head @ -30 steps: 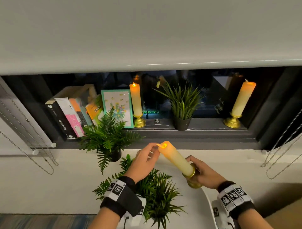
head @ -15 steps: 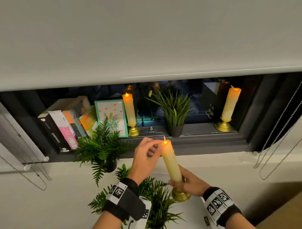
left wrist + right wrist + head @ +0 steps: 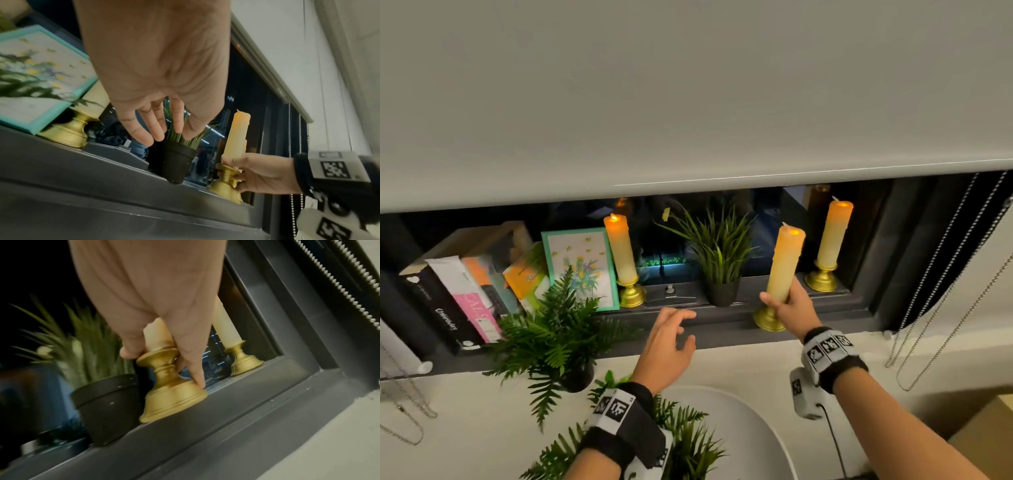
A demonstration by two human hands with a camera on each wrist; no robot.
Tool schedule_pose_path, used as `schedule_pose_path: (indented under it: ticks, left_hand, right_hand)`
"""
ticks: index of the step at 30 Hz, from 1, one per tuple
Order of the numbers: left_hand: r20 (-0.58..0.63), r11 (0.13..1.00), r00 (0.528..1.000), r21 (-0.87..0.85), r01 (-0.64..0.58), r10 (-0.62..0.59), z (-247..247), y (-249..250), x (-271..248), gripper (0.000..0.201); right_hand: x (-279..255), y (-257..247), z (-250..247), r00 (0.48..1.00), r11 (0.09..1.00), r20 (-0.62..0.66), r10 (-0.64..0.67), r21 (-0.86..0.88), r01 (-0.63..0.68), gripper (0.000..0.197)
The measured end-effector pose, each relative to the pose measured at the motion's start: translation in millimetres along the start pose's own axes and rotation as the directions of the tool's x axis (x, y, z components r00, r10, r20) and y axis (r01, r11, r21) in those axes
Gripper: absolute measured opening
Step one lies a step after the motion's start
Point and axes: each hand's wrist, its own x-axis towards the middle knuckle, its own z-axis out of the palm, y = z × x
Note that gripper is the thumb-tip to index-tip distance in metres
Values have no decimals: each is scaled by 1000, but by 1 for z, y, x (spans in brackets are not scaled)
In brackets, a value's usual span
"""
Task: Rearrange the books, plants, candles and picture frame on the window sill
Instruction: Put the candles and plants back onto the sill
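My right hand (image 3: 777, 301) grips a cream candle (image 3: 786, 263) low on its stem, just above the gold holder (image 3: 767, 320). The candle leans slightly, and its base meets the front ledge of the dark window sill (image 3: 835, 310), between the grass plant in a black pot (image 3: 719, 263) and the right-hand candle (image 3: 832, 236). The right wrist view shows my fingers (image 3: 191, 353) round the holder (image 3: 170, 394). My left hand (image 3: 681, 325) hovers open and holds nothing. Further left stand another candle (image 3: 621, 253), the teal picture frame (image 3: 580, 267), leaning books (image 3: 458, 298) and a fern (image 3: 551, 329).
A lowered roller blind (image 3: 688, 102) leaves only a low gap above the sill. Bead chains (image 3: 945, 291) hang at the right, and more hang at the left. Below me, a white round table (image 3: 743, 418) carries another green plant (image 3: 688, 445).
My right hand has carried the candle up and right onto the sill and stood it nearly upright. My left hand has let go of the candle's tip and opened.
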Motion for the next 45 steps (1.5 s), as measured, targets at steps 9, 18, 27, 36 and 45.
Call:
schedule_pose_path:
  ticks: [9, 18, 27, 36, 45]
  left_hand:
    - [132, 987, 991, 155, -37, 17, 31, -2, 62, 53]
    - [194, 989, 981, 150, -1, -29, 52, -13, 75, 62]
    - [225, 999, 974, 37, 6, -15, 65, -30, 79, 66]
    - [197, 996, 980, 84, -19, 2, 54, -28, 71, 40]
    - [93, 995, 996, 99, -12, 3, -8, -39, 21, 24]
  right_hand:
    - [63, -3, 4, 998, 999, -67, 7, -47, -10, 51]
    - [84, 4, 21, 999, 996, -37, 26, -80, -29, 51]
    - [89, 5, 30, 999, 998, -44, 23, -66, -26, 58]
    - [81, 8, 27, 998, 986, -5, 66, -154, -66, 65]
    - [43, -2, -8, 995, 969, -48, 90, -226, -99, 95]
